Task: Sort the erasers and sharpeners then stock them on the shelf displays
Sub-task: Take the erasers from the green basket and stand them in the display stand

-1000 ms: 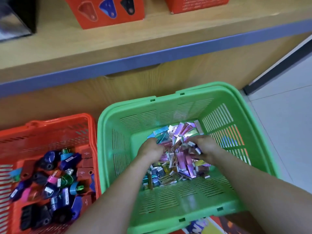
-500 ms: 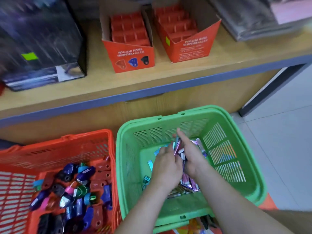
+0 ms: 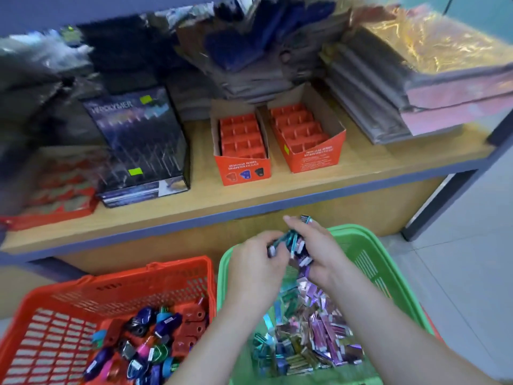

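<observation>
Erasers point(image 3: 293, 247), a bunched handful, are sitting cupped between our left hand point(image 3: 254, 263) and right hand point(image 3: 323, 254) just above the green basket point(image 3: 388, 279), where the rest are lying in a heap. Both hands are curling round the bunch, fingers half closed. We are judging this the gathering step; next we are needing to carry the handful to the shelf point(image 3: 361, 170) beyond the basket, keeping it squeezed so none spill.

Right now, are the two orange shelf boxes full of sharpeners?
No, the left box and right box show only empty compartments.
</observation>
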`<act>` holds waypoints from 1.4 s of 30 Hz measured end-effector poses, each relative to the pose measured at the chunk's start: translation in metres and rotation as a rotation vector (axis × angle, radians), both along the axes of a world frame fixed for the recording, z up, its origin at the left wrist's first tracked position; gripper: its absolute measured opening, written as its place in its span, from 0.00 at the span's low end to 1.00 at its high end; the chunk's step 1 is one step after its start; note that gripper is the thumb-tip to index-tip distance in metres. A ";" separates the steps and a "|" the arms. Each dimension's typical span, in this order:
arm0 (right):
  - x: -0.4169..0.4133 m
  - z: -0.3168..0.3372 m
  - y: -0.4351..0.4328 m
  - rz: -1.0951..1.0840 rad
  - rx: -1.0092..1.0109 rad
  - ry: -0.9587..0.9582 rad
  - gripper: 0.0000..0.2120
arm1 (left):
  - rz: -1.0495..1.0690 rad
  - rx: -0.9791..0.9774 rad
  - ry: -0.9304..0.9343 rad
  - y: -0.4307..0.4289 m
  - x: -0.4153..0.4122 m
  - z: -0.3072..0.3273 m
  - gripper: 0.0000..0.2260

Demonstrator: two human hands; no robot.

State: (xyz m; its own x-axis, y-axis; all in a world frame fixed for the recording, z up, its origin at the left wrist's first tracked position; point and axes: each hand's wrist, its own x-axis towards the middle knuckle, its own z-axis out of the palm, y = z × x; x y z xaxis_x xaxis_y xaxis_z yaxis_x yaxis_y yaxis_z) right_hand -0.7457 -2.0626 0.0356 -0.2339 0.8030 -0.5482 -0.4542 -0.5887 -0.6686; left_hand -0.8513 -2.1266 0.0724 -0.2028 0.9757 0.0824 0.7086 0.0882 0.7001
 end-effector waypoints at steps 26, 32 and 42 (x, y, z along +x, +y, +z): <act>-0.180 0.093 0.070 0.662 1.173 -1.341 0.26 | 0.152 0.202 0.365 0.044 -0.256 0.052 0.03; -0.121 0.090 0.063 0.511 1.236 -1.417 0.17 | 0.113 0.176 0.113 0.008 -0.203 0.056 0.02; -0.071 0.099 0.047 0.423 1.122 -1.445 0.16 | 0.245 0.277 0.069 0.043 -0.200 0.078 0.07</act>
